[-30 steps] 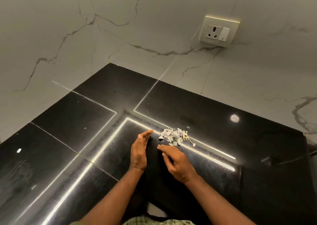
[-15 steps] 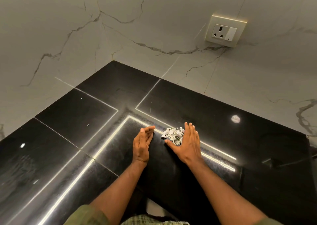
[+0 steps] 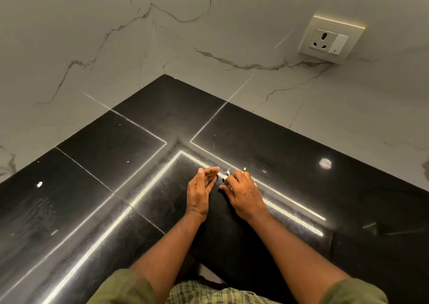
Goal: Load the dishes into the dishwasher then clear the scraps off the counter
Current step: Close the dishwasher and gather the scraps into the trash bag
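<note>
Black counter, pale scraps mostly hidden

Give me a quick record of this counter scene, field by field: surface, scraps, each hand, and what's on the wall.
surface: black counter, glossy
scraps: mostly hidden under right hand; loose bits beyond it
right hand: curled over the scraps
left hand: open, on edge beside them
wall: socket on marble wall

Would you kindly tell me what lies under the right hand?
Pale scraps poke out past the right hand on the black counter; the rest of the pile is covered.
</note>
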`<state>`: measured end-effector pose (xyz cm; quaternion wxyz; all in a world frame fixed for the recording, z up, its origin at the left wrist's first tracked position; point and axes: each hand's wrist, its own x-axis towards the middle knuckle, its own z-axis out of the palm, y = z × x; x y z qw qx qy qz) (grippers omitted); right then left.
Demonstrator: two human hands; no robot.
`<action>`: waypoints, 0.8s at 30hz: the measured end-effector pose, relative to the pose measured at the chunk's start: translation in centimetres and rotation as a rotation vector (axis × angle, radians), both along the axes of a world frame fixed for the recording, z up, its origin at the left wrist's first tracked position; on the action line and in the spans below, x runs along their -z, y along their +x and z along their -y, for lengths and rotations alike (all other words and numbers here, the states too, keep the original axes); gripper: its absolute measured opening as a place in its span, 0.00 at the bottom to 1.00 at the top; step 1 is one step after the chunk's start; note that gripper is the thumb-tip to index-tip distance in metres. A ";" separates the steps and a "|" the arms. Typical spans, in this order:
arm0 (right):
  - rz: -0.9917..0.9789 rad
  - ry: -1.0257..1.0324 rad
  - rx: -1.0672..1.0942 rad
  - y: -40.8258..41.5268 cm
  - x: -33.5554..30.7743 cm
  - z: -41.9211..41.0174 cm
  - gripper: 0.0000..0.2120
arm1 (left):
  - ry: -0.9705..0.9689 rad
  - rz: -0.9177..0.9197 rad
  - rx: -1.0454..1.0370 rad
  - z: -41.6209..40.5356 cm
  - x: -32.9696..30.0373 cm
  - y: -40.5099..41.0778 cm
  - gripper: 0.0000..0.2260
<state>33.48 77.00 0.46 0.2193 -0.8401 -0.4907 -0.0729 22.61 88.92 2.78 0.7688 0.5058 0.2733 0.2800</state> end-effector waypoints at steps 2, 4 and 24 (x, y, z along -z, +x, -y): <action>0.090 -0.008 0.027 -0.3 0.1 0.2 0.17 | -0.014 0.005 0.007 -0.2 0.3 0.0 0.24; 0.137 -0.019 0.039 -0.6 0.2 0.4 0.22 | -0.032 -0.010 0.010 -0.3 0.4 0.0 0.24; -1.599 1.300 0.624 -1.7 -10.1 1.8 0.17 | -0.814 0.084 0.093 9.1 -4.6 6.2 0.32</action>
